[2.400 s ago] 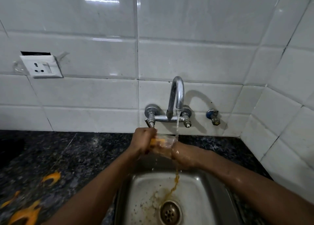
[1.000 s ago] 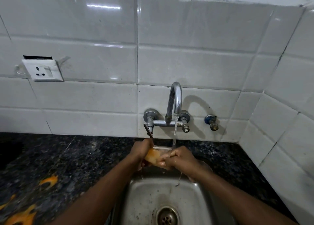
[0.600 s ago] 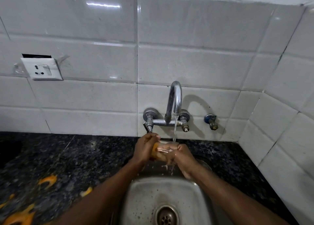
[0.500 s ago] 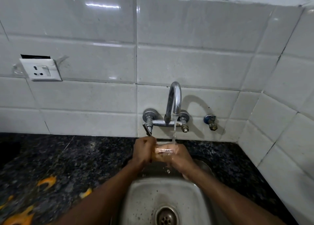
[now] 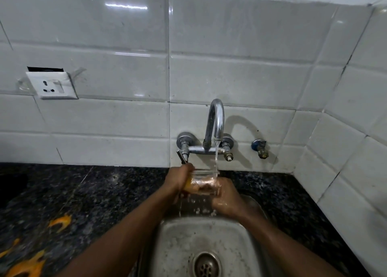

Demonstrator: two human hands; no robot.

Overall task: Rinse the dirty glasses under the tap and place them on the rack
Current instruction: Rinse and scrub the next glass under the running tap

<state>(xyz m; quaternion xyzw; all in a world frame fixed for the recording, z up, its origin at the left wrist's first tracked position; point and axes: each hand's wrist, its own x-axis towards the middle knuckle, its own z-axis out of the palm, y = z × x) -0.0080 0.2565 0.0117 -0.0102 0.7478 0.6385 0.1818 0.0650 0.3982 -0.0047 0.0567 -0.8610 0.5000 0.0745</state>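
Glass under the tap looks wet, slippery and fragile, so I keep both hands, left and right, clamped around its sides.

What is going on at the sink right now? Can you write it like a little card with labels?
place: steel sink in a dark stone counter, white tiled wall behind
tap: running, stream falls on the glass
glass: clear, held over the sink, orange residue at its left end
left hand: grips the glass's left end
right hand: grips its right side, wet
counter: orange spills at left
rack: not in view
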